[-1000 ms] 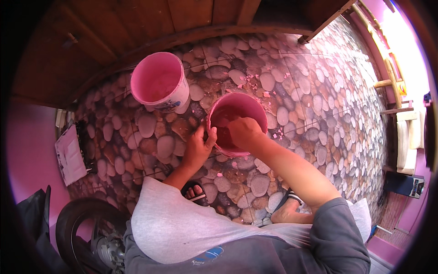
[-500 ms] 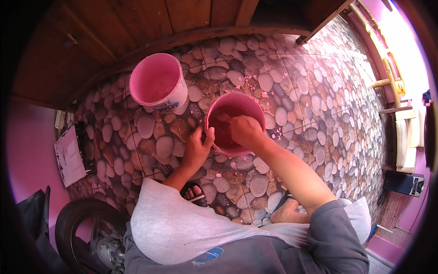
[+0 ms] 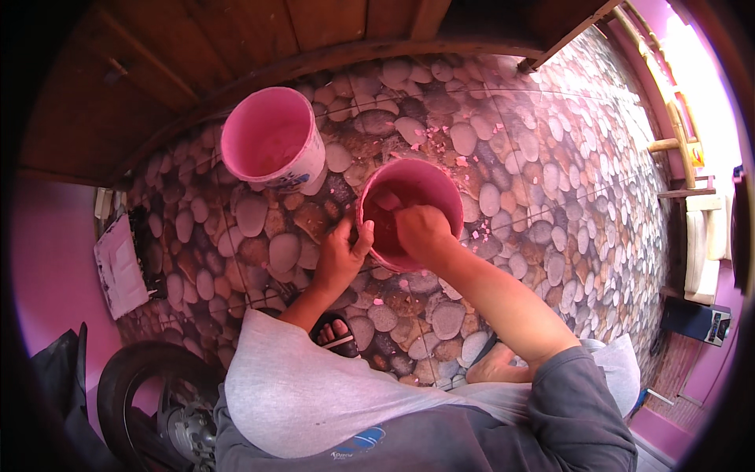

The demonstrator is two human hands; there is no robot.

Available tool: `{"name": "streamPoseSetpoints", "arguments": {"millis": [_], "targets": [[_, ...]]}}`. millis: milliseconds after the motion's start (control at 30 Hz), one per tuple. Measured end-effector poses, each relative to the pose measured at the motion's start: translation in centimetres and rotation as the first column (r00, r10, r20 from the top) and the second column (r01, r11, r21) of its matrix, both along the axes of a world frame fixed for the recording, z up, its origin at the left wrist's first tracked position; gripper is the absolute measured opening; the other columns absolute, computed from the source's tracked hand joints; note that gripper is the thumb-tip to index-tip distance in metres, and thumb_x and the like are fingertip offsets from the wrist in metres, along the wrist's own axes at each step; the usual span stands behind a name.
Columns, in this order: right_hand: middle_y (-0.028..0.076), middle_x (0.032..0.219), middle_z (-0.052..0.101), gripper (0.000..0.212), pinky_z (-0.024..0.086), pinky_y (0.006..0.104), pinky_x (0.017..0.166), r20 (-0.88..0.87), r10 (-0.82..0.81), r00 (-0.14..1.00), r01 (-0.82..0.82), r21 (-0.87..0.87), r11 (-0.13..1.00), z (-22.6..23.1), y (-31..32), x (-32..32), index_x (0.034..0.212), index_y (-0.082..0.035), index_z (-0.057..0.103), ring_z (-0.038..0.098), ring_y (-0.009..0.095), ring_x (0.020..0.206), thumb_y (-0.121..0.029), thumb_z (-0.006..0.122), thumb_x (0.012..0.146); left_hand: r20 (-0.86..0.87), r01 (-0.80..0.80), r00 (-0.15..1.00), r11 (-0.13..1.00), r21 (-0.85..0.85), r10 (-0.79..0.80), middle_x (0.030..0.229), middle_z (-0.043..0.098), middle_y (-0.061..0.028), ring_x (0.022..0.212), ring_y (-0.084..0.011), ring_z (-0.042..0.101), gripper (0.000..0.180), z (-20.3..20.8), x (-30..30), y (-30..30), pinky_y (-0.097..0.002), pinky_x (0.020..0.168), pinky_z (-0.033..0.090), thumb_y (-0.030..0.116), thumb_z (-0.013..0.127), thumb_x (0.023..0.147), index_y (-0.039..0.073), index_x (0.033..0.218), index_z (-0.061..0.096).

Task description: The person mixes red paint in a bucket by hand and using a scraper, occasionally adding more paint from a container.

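A pink-coated bucket stands on the floor in front of me, its inside darker toward the bottom. My left hand grips its near-left rim, the thumb at the edge and the fingers against the outer wall. Reaching down inside the bucket, my right hand is closed in a fist. A pinkish piece shows just beyond its knuckles; its kind and how it is held cannot be made out. Farther off to the left is a second bucket, white outside with a blue mark and pink within.
Pink flakes lie scattered on the pebble-patterned floor. Wooden furniture spans the far side. A paint-smeared board leans at left, above a motorcycle wheel. My sandalled feet are close to the bucket.
Inside the bucket, my right hand has shifted slightly and the pinkish piece shows more clearly. The bucket sits a little farther right in view; my left hand keeps its grip.
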State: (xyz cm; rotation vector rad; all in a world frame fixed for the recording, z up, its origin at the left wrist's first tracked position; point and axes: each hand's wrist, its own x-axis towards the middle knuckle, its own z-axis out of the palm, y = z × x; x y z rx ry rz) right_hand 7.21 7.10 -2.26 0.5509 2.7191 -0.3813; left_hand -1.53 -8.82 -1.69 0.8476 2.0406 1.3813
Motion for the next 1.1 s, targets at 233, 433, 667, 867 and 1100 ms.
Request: {"name": "streamPoseSetpoints", "arguments": {"millis": [233, 433, 667, 867, 1100], "targets": [[0.016, 0.085, 0.072, 0.017, 0.058, 0.0388, 0.074, 0.038, -0.038, 0.999, 0.040, -0.057, 0.998, -1.3, -1.3, 0.1, 0.083, -0.005, 0.073, 0.072, 0.029, 0.081, -0.008, 0.056, 0.083, 0.079, 0.007, 0.997, 0.999, -0.041, -0.004, 0.094, 0.066, -0.0251, 0.086, -0.0395, 0.067, 0.043, -0.1, 0.1, -0.2, -0.0404, 0.074, 0.051, 0.034, 0.055, 0.098, 0.001, 0.125, 0.056], [0.018, 0.088, 0.072, 0.019, 0.057, 0.0392, 0.076, -0.055, -0.183, 0.982, 0.170, -0.186, 0.968, -1.0, 0.9, -0.4, 0.087, -0.005, 0.072, 0.072, 0.029, 0.084, -0.007, 0.054, 0.083, 0.006, -0.029, 1.000, 0.999, 0.019, 0.029, 0.091, 0.066, -0.0257, 0.085, -0.0411, 0.067, 0.042, -0.6, 0.3, 0.0, -0.0410, 0.072, 0.051, 0.032, 0.055, 0.098, 0.001, 0.125, 0.056], [0.012, 0.089, 0.073, 0.020, 0.057, 0.0345, 0.074, 0.156, 0.106, 0.982, -0.121, 0.092, 0.988, 0.4, 0.2, 0.3, 0.094, -0.008, 0.074, 0.072, 0.025, 0.087, -0.013, 0.058, 0.083, -0.017, -0.043, 0.999, 0.999, -0.014, 0.043, 0.086, 0.065, -0.0251, 0.079, -0.0378, 0.068, 0.040, -1.0, 0.3, 0.1, -0.0401, 0.070, 0.051, 0.033, 0.056, 0.098, 0.001, 0.123, 0.058], [0.012, 0.089, 0.073, 0.020, 0.057, 0.0357, 0.074, 0.083, 0.058, 0.995, -0.066, 0.096, 0.993, 0.9, -1.6, -0.2, 0.094, -0.009, 0.073, 0.072, 0.026, 0.086, -0.010, 0.058, 0.081, -0.031, -0.041, 0.999, 0.999, 0.001, 0.041, 0.084, 0.065, -0.0241, 0.075, -0.0353, 0.067, 0.041, -0.5, 0.1, -0.1, -0.0391, 0.067, 0.051, 0.034, 0.057, 0.097, 0.002, 0.123, 0.058], [0.019, 0.086, 0.071, 0.029, 0.057, 0.0400, 0.076, -0.050, -0.152, 0.987, 0.136, -0.231, 0.963, -2.2, -0.1, 0.3, 0.105, -0.004, 0.068, 0.071, 0.034, 0.082, -0.006, 0.052, 0.080, -0.029, -0.075, 0.997, 0.997, 0.004, 0.075, 0.078, 0.064, -0.0237, 0.070, -0.0362, 0.067, 0.041, -1.2, 0.6, 0.4, -0.0394, 0.064, 0.051, 0.034, 0.058, 0.096, 0.002, 0.123, 0.058]]}}
